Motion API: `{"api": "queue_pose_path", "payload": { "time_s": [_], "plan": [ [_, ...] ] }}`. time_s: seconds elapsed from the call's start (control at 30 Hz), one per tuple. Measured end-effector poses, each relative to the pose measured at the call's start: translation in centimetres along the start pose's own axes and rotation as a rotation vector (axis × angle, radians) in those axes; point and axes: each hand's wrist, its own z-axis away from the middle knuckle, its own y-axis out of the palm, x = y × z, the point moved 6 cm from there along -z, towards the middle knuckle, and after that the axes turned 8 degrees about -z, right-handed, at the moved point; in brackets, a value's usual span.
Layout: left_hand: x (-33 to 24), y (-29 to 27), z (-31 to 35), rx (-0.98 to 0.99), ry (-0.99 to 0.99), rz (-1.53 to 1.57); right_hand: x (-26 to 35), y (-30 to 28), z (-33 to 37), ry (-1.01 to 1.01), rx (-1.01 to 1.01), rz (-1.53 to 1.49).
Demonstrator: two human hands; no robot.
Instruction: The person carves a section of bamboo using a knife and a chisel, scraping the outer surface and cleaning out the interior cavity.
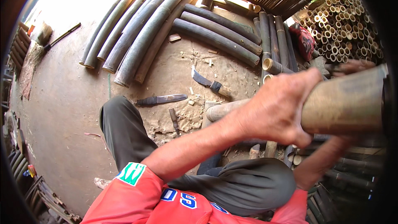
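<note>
A thick bamboo tube is held up at the right, its cut end toward the right rim of the view. My left hand is closed round its left end, the arm stretched across my body. My right forearm passes beneath the tube. Part of my right hand shows beyond the tube's far side, smeared by motion, so its grip is unclear. On the ground before me lie a curved knife with a wrapped handle, a straight knife and a short dark tool. Another bamboo pole runs behind my left forearm.
Long dark bamboo poles lie side by side at the far left of centre, with more poles beside them. A stack of cut bamboo tubes rises at the far right, near a red patterned cloth. A rough log is at the left.
</note>
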Motion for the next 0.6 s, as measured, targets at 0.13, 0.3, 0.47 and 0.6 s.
{"api": "queue_pose_path", "payload": {
  "time_s": [0.13,0.3,0.47,0.6],
  "plan": [
    [0.0,1.1,0.4,0.005,0.01,-0.122,6.6,1.1,1.6,-0.082,-0.009,0.116],
    [-0.4,2.7,0.7,0.038,0.059,-0.068,6.5,7.5,0.0,-0.056,0.072,0.274],
    [-0.8,1.5,1.1,-0.001,0.051,-0.042,5.6,11.2,-2.1,-0.003,0.143,0.326],
    [0.9,0.4,0.8,0.181,0.075,0.032,5.4,11.0,-3.1,0.031,0.169,0.347]
  ]
}}
